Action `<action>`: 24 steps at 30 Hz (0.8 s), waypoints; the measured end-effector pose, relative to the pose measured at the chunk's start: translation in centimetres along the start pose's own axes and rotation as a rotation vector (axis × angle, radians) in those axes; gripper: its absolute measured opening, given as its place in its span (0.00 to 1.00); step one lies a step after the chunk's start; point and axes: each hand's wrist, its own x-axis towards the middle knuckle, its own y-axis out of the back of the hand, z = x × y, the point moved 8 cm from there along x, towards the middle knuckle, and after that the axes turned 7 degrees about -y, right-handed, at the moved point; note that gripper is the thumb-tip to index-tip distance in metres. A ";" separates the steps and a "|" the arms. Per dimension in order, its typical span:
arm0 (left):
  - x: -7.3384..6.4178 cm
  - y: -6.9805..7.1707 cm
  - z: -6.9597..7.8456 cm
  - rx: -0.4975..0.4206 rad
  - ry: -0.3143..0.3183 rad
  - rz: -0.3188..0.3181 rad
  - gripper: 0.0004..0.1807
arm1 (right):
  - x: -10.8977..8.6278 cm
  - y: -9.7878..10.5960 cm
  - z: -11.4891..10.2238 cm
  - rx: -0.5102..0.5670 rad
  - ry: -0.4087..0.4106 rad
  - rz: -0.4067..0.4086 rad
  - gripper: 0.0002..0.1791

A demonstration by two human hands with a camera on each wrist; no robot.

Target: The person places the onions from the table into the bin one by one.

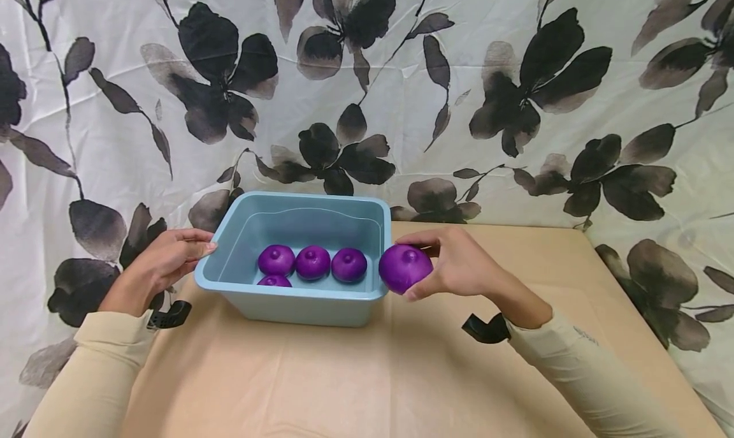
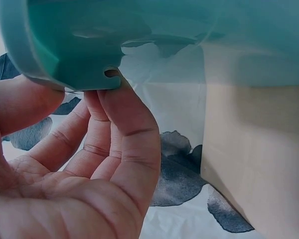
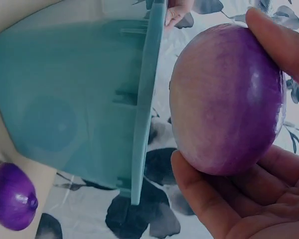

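Observation:
A light-blue plastic tub (image 1: 304,307) stands on the table with several purple onions (image 1: 312,262) on its floor. My left hand (image 1: 172,259) pinches the tub's left rim; in the left wrist view the thumb and fingers (image 2: 134,124) meet at the rim's edge. At the tub's right side, my right hand (image 1: 459,262) holds another purple onion (image 1: 404,269) at rim height, fingers and thumb spread around it. Close up, the held onion (image 3: 224,99) is smooth and shiny, paler on one side. The tub wall (image 3: 74,94) is beside it.
The right wrist view also has a purple onion (image 3: 12,196) on the table outside the tub. A tan cover lies over the table (image 1: 459,374). Behind it hangs a white cloth (image 1: 424,106) with dark flower prints.

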 end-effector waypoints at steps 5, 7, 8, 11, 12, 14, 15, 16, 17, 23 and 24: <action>0.1 -0.2 0.1 -0.032 -0.010 -0.006 0.05 | 1.4 -0.5 -1.3 0.016 0.060 -0.053 0.42; 0.1 -0.1 0.1 -0.026 -0.007 -0.004 0.05 | 2.0 -0.7 -1.7 0.004 0.074 -0.071 0.43; 0.1 -0.1 0.1 -0.024 -0.005 -0.002 0.06 | 2.3 -0.9 -1.9 -0.004 0.077 -0.081 0.43; 0.1 0.0 0.2 -0.019 -0.005 0.004 0.06 | 3.3 -1.4 -2.4 -0.028 0.084 -0.108 0.45; 0.1 0.0 0.3 -0.018 -0.007 0.006 0.06 | 3.6 -1.6 -2.7 -0.035 0.091 -0.122 0.45; 0.2 0.0 0.4 -0.021 -0.012 0.008 0.06 | 4.2 -2.0 -3.2 -0.037 0.096 -0.147 0.44; 0.2 0.0 0.4 -0.021 -0.014 0.008 0.06 | 4.5 -2.2 -3.5 -0.029 0.094 -0.162 0.44; 0.2 0.0 0.4 -0.027 -0.013 0.009 0.06 | 4.8 -2.4 -3.7 -0.026 0.093 -0.176 0.43; 0.2 0.0 0.4 -0.032 -0.009 0.009 0.06 | 5.1 -2.6 -4.1 -0.030 0.101 -0.189 0.42; 0.1 -0.1 0.2 -0.010 0.005 0.013 0.05 | 7.0 -4.4 -5.9 -0.069 0.197 -0.288 0.41; 0.2 -0.1 0.2 0.002 0.006 0.016 0.06 | 7.2 -4.7 -6.2 -0.071 0.210 -0.307 0.41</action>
